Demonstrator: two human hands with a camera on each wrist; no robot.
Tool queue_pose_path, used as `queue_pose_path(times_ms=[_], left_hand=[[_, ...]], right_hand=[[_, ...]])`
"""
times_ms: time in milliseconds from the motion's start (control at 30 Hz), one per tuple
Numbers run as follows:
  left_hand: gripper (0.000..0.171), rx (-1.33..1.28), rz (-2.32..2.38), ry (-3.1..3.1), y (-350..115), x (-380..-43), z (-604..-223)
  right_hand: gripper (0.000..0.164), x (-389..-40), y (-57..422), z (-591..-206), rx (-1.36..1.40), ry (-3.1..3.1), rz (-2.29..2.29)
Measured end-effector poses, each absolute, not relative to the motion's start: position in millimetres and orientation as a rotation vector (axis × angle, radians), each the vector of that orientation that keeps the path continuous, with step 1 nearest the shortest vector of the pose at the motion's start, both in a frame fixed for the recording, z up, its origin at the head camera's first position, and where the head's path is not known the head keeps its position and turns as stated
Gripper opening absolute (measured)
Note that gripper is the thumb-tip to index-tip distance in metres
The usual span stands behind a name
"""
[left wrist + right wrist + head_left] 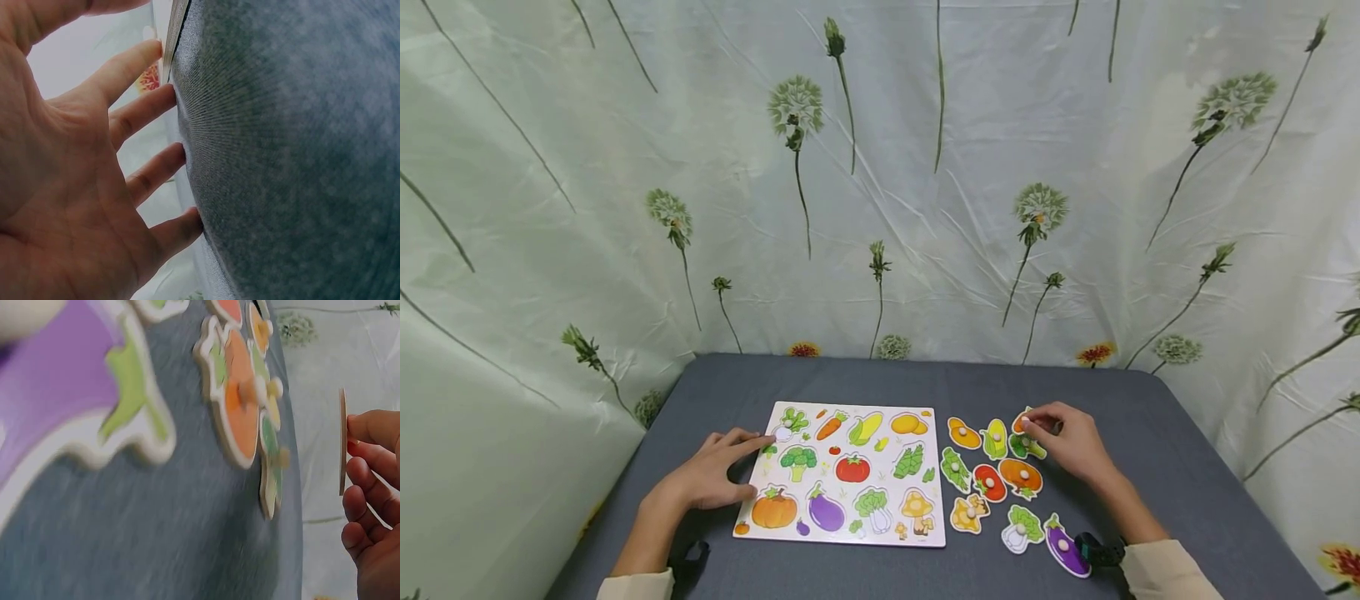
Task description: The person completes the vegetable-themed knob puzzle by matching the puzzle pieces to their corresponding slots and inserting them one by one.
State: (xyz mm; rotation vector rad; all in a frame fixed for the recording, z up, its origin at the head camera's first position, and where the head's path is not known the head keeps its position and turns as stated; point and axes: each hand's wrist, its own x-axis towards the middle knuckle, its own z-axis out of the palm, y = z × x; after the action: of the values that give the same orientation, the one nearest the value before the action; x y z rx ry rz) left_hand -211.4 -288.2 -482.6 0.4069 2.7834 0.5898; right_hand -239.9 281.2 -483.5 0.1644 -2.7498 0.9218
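Note:
My right hand (1067,437) pinches a carrot puzzle piece (1021,421) by its knob, over the broccoli piece (1027,447). In the right wrist view this carrot piece (342,444) stands edge-on, raised off the table, with the thumb and fingers of the right hand (378,481) on its knob side. My left hand (711,471) rests at the left edge of the white vegetable puzzle board (842,540), fingers spread, index fingertip and thumb reaching onto the board. The left wrist view shows the left hand (81,169) with extended fingers by the board's edge (177,28).
Right of the board lie knobbed pieces: potato (962,433), corn (996,438), green pods (956,469), tomato (989,483), pumpkin (1020,477), mushroom (967,515), leafy cabbage (1021,528) and eggplant (1066,546), close to the right wrist. A flowered curtain (880,183) hangs behind the grey table (850,382).

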Motion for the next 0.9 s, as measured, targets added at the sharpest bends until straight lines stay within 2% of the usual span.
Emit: queue_pose_path(times_ms=[500, 900], left_hand=[[0.081, 0.401, 0.583, 2.792, -286, -211, -480], [0.08, 0.428, 0.592, 2.788, -288, -212, -482]], right_hand=[[0.008, -261, 228, -470, 0.362, -2.711, 0.995], [0.007, -275, 178, -463, 0.488, -2.686, 1.079]])
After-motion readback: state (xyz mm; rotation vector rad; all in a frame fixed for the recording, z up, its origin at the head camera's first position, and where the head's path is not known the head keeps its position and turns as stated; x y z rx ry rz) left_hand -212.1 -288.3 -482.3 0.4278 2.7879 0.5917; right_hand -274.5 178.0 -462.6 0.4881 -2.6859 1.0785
